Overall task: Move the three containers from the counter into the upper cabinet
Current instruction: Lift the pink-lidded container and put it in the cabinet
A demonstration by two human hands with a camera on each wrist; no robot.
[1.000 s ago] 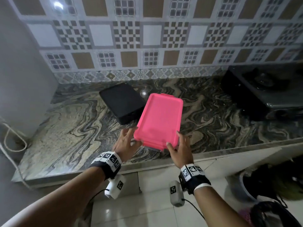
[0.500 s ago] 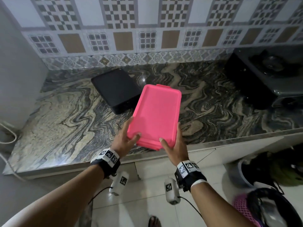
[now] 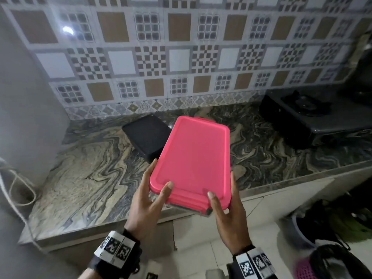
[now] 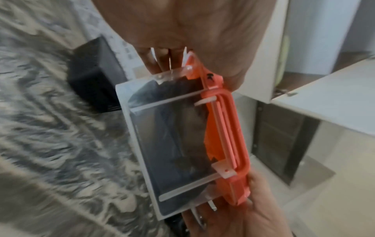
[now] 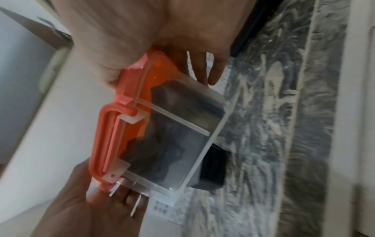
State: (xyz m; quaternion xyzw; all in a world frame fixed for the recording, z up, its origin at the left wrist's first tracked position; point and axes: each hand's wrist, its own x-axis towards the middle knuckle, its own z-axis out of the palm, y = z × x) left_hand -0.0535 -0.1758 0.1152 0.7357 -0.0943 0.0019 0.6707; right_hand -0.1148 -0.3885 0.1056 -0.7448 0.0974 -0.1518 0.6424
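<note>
Since earlier frame, clear rectangular container with pink lid (image 3: 193, 160) lifted higher off marbled stone counter (image 3: 84, 178); my left hand (image 3: 148, 200) and right hand (image 3: 229, 214) grip near corners; carry step; next I raise to upper cabinet, unseen; black box container (image 3: 148, 135) waits.

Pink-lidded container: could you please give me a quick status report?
Left hand and right hand both grip pink-lidded container, lifted off counter. Black container on counter behind. Nothing in the way.
</note>
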